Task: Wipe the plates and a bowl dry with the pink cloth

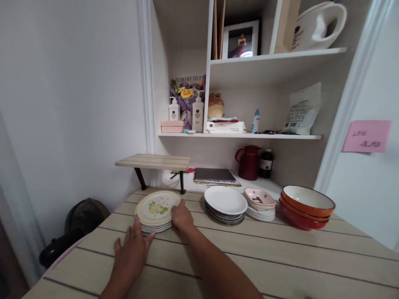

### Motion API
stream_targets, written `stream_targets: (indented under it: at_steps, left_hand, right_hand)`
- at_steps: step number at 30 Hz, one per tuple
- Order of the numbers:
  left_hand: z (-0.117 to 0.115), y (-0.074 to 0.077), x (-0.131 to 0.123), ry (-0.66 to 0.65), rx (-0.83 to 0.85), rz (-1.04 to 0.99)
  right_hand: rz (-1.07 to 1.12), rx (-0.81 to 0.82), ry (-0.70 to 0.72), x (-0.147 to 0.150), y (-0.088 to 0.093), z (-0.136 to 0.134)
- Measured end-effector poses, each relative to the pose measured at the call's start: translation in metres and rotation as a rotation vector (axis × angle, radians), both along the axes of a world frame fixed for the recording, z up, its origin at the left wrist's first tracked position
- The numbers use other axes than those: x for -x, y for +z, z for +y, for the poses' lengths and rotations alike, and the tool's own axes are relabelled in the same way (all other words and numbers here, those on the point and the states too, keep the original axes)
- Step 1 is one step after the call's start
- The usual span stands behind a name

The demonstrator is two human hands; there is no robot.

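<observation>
A stack of several plates point(158, 209), the top one with a yellow rim and a green leaf and flower print, sits at the left of the wooden tabletop. My right hand point(182, 215) grips the stack's right edge, its fingers curled around the rim. At the front left of the same stack is my left hand point(131, 251), fingers spread, with the fingertips at the plates' edge. To the right stands another stack of plates point(225, 201), white on top with dark-rimmed ones beneath. Further right are small pink-and-white dishes point(259, 197) on white plates point(261, 213).
Orange and red bowls point(307, 205) are nested at the right. A small raised shelf point(152, 161) on black legs stands behind the plates. At the back are a laptop point(215, 174), a red jug point(248, 162) and a dark bottle point(266, 163). White shelving point(264, 136) rises above.
</observation>
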State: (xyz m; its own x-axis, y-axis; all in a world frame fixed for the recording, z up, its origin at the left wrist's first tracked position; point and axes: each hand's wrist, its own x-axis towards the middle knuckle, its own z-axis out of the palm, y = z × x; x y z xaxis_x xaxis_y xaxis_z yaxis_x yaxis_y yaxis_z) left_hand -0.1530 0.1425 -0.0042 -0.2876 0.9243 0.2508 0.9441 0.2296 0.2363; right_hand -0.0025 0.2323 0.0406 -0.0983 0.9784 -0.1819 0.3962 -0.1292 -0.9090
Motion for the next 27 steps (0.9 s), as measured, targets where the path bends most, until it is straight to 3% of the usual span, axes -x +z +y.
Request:
stream_targets:
  at_steps: [6, 11, 17, 21, 23, 27]
  left_hand:
    - [0.002, 0.002, 0.002, 0.010, -0.031, -0.015]
    - [-0.002, 0.013, 0.005, -0.020, -0.008, -0.039]
    - [-0.003, 0.014, 0.006, -0.020, -0.041, -0.039]
    - [-0.002, 0.009, 0.005, -0.004, -0.128, 0.035]
    - [-0.003, 0.009, 0.003, 0.007, -0.183, 0.102]
    - [-0.009, 0.014, -0.001, -0.013, -0.237, 0.171]
  right_hand:
    - [-0.299, -0.099, -0.017, -0.011, 0.014, -0.014]
    - [-0.391, -0.270, 0.045, -0.029, 0.022, -0.055]
    - [-0.527, -0.497, 0.142, -0.103, 0.032, -0.100]
    - [-0.928, -0.845, 0.007, -0.172, 0.036, -0.086]
    - [-1.064, -0.809, -0.043, -0.197, 0.032, -0.073]
    - [-1.060, -0.785, 0.043, -0.221, 0.020, -0.055]
